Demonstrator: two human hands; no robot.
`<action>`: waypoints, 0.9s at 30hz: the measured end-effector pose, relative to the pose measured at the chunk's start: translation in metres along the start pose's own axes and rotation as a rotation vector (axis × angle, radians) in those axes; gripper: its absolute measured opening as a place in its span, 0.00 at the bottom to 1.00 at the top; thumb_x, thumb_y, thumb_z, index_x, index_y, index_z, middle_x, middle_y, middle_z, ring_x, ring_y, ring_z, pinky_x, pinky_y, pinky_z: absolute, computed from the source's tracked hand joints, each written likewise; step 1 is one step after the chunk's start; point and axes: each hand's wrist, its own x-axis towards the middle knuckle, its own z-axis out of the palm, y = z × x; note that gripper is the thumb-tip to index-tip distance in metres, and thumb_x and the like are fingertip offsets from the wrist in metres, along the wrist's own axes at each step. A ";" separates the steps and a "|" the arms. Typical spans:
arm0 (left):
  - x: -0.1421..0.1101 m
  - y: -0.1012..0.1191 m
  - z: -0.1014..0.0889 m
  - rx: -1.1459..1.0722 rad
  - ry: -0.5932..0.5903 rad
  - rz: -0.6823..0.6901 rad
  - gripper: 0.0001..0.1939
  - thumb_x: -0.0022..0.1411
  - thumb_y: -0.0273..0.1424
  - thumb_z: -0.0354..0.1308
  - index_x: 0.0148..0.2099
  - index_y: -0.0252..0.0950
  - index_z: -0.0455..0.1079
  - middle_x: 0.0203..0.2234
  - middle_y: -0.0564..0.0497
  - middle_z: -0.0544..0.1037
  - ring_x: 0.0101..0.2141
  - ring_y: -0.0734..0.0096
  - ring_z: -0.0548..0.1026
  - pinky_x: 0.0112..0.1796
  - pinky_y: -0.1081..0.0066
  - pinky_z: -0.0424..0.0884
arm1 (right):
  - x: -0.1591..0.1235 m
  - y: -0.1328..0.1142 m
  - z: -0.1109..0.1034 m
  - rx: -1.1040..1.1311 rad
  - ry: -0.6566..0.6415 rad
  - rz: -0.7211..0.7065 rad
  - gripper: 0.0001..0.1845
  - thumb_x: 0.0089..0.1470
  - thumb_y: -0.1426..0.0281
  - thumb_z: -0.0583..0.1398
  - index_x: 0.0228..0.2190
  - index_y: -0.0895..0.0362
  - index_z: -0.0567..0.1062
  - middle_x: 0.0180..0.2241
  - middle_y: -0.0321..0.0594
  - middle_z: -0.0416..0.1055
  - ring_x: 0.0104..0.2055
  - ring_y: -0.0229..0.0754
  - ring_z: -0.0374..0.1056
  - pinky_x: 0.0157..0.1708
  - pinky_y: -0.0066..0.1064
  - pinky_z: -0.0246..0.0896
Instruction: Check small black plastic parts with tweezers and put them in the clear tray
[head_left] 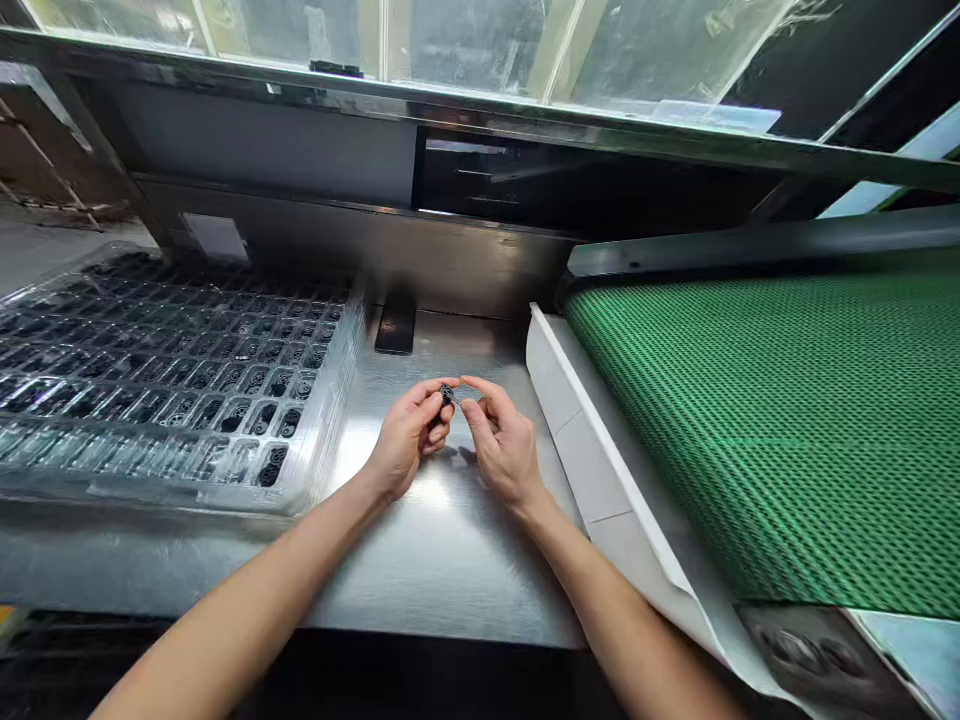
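Observation:
My left hand and my right hand meet above the steel worktop, fingertips pinched together on a small black part. Both hands grip it from opposite sides, just clear of the surface. Its shape is too small to make out. To the left lies a clear plastic tray with a grid of pockets, many holding similar small black parts.
A green mesh conveyor belt runs along the right, bordered by a white angled guard. A black flat object lies at the back of the worktop. A dark machine housing and a clear cover rise behind.

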 end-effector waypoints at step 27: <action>-0.003 0.002 0.002 -0.048 -0.002 0.012 0.27 0.58 0.40 0.79 0.55 0.32 0.80 0.29 0.55 0.70 0.23 0.82 0.60 0.23 0.79 0.53 | 0.001 -0.002 -0.004 -0.040 0.034 -0.125 0.21 0.75 0.60 0.63 0.61 0.57 0.79 0.30 0.33 0.72 0.28 0.38 0.64 0.35 0.31 0.63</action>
